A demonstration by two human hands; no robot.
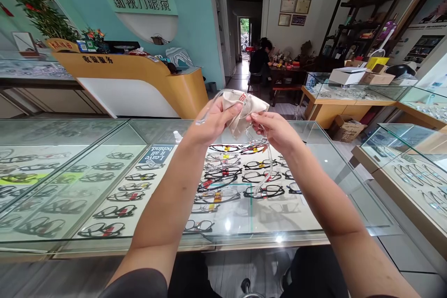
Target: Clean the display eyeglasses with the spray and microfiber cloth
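One pale cloth (234, 104) sits mid-frame, clamped by the left hand (211, 123), while the right hand (274, 128) pinches the clear glasses (270, 160) against it; below, rows of spectacles (121, 211) line the glass case (233, 223); upper left, an orange counter (183, 91) curves.

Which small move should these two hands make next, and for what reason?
Probably a gentle rub with the left hand, the right hand steadying the clear glasses: the left appears to press the cloth against them, while the right pinches close beside it.
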